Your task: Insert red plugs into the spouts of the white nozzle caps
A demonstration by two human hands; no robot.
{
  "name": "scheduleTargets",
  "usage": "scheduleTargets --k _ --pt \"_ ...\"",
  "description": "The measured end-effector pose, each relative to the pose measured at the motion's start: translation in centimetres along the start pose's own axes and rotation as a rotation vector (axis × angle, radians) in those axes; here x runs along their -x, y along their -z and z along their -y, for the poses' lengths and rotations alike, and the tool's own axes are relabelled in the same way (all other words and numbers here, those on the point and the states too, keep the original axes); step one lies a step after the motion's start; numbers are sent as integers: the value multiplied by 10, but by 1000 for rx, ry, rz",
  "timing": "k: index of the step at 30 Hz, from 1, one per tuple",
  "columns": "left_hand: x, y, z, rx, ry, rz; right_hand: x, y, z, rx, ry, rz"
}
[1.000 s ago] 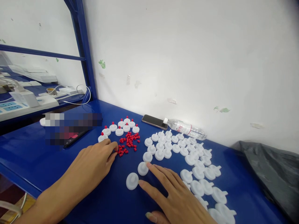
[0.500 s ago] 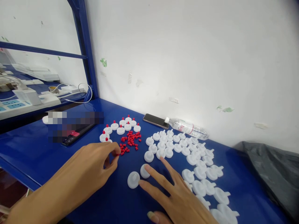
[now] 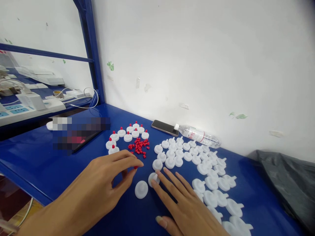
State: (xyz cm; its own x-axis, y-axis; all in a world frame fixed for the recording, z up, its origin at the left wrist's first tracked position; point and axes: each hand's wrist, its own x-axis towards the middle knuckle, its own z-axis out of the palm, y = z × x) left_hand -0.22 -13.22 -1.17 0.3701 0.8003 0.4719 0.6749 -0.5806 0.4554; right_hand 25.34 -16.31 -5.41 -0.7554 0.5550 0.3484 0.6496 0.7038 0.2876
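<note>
Nearest stuff first: right hand (image 3: 182, 200) palm down, grip open, fingers spread, a fingertip on a spouted white disc (image 3: 152, 177), no red on it. Left hand (image 3: 104, 175) to the left, over the counter (image 3: 133, 219), grip closed on a small red cap (image 3: 135, 167) between thumb and fingers. Another bare disc (image 3: 141, 189) down between the two hands, spout up, no cap there either.

Over on the right, a whole crowd of bare discs (image 3: 170, 163), running from near to far, some overlapping, spouts pointing all over the place. Bit farther out on the left, a pile of loose red caps (image 3: 139, 145), and just beyond, a curved cluster of capped discs (image 3: 128, 138), all upright with red tips.

Rough tally: about ten capped, dozens bare, so looking like early days. Can't tell how many caps are behind the left fingers.

Far side, by the wall (image 3: 197, 65): phone (image 3: 164, 128) and clear bottle (image 3: 197, 134) on its side.
</note>
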Motion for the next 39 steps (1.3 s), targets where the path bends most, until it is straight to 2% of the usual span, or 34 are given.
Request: scheduleTargets --k 6,10,15,18,26,34,39 --pt "3 -10 -7 169 14 36 -2 5 0 -24 -1 -52" --pt "5 -20 -7 245 -2 62 -2 10 0 -33 -14 -136" --pt "3 -29 -10 319 -138 -33 -2 10 6 -93 -69 -343" --pt "3 -31 -15 367 -180 -25 -3 10 10 -109 -92 -438" --pt "5 -36 -21 443 -239 -14 -3 17 9 -81 -28 -442" --pt "3 -33 -21 472 -243 21 1 19 2 -20 37 -387" --pt "6 -40 -19 463 -254 7 3 19 0 16 91 -375"
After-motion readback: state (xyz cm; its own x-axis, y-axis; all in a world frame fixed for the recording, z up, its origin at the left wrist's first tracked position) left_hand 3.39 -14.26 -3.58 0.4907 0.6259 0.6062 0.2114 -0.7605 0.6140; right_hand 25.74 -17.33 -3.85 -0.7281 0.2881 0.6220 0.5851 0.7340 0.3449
